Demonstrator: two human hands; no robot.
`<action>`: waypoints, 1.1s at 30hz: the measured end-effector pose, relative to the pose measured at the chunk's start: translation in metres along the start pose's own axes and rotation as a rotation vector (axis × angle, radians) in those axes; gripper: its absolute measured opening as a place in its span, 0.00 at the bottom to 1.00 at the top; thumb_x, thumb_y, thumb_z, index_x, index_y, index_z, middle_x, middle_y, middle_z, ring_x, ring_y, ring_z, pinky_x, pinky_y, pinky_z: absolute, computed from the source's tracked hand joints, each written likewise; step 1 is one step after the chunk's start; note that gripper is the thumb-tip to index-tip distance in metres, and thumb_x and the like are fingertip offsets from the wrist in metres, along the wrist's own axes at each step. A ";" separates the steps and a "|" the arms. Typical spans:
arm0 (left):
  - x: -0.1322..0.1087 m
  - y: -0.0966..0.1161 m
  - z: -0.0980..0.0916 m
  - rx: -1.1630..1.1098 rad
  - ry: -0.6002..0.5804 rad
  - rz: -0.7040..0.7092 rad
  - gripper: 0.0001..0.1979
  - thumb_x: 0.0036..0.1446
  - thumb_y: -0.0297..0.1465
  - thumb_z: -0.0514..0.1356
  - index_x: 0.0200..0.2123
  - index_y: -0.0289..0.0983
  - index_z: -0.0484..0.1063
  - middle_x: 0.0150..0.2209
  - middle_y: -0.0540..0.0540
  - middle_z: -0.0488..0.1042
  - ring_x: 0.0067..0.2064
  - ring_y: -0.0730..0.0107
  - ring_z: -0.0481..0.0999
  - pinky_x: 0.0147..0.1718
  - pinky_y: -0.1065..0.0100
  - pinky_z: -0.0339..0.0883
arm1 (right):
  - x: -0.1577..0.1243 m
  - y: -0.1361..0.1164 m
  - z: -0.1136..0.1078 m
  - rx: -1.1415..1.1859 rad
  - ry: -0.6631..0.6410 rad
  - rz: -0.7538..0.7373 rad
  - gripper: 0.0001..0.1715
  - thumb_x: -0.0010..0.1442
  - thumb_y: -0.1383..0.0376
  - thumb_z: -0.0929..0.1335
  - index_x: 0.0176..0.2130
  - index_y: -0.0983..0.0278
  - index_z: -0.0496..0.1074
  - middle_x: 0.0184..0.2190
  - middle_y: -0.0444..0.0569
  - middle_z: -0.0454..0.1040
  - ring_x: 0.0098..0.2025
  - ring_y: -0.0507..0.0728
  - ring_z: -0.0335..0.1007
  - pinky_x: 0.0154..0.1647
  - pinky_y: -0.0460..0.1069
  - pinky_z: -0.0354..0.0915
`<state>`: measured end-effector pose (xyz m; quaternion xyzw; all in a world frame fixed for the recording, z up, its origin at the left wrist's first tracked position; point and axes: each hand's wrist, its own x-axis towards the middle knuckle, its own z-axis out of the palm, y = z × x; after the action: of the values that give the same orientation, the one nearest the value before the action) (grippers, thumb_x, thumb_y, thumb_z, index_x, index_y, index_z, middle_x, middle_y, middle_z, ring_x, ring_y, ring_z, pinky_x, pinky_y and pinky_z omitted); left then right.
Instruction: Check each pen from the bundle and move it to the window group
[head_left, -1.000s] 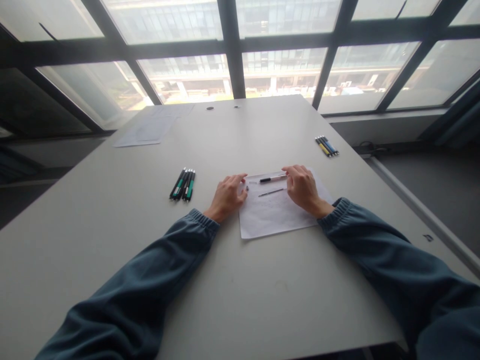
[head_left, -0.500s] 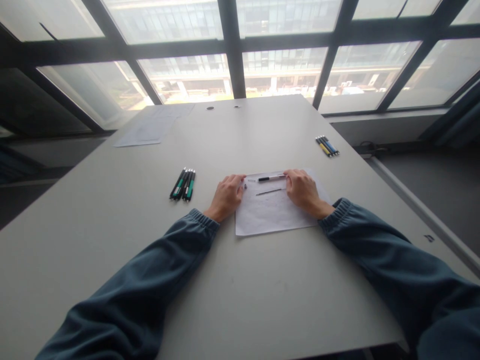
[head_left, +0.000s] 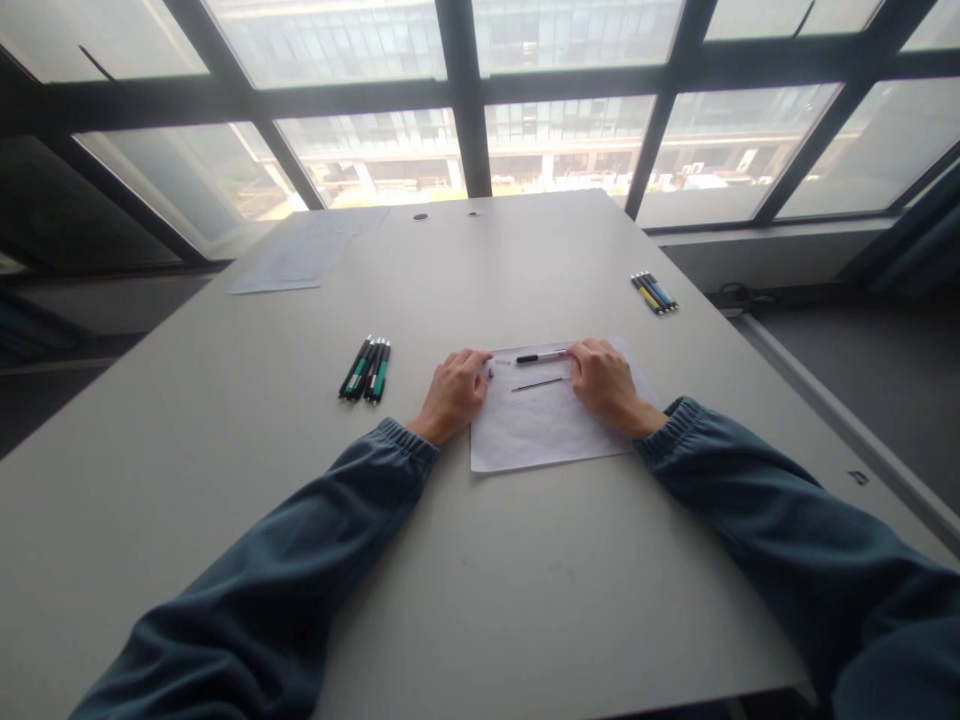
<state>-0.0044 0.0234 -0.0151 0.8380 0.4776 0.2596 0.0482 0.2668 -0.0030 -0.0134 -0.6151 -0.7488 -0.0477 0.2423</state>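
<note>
A white paper sheet (head_left: 540,430) lies on the table with pen parts on it. My left hand (head_left: 454,390) rests at its left edge, thumb and forefinger apart, holding nothing. Close to those fingertips are a small dark piece (head_left: 491,373) and a thin spring-like piece (head_left: 503,362). On the sheet's right side lies my right hand (head_left: 606,385), fingers loosely bent and thumb apart. Its forefinger is at the right end of a black-gripped pen barrel (head_left: 536,357); whether they touch is unclear. Below the barrel, a slim dark refill (head_left: 536,384) reaches toward the right thumb.
Several black pens with green labels (head_left: 365,370) lie left of my left hand. Farther right, pens with yellow and blue labels (head_left: 655,292) sit near the edge of the white table (head_left: 480,580). More paper sheets (head_left: 289,255) lie at the far left, before the windows.
Hardly anything differs. My right hand has shifted very slightly to the left; my left hand and the pen parts stay in place.
</note>
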 end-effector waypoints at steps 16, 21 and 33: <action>-0.001 0.012 -0.005 0.105 -0.103 0.001 0.24 0.64 0.40 0.60 0.62 0.43 0.69 0.62 0.40 0.68 0.63 0.46 0.65 0.58 0.46 0.64 | 0.001 -0.005 -0.005 0.048 -0.017 -0.051 0.13 0.65 0.72 0.64 0.43 0.65 0.78 0.43 0.56 0.78 0.47 0.64 0.69 0.48 0.56 0.60; -0.001 0.014 -0.007 0.055 -0.064 0.019 0.16 0.63 0.37 0.62 0.53 0.44 0.74 0.61 0.41 0.68 0.62 0.47 0.65 0.57 0.45 0.63 | 0.001 -0.006 -0.003 0.189 -0.010 -0.188 0.14 0.64 0.74 0.64 0.43 0.65 0.78 0.41 0.55 0.78 0.46 0.63 0.70 0.48 0.56 0.62; -0.001 0.011 -0.007 -0.011 -0.042 0.087 0.05 0.64 0.31 0.62 0.40 0.43 0.79 0.58 0.45 0.72 0.61 0.51 0.66 0.59 0.46 0.61 | 0.000 -0.007 -0.005 0.217 -0.087 -0.375 0.07 0.63 0.70 0.68 0.40 0.63 0.78 0.42 0.53 0.78 0.47 0.62 0.70 0.50 0.57 0.61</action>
<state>0.0005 0.0152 -0.0063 0.8630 0.4381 0.2463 0.0517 0.2614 -0.0070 -0.0072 -0.4369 -0.8606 0.0153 0.2614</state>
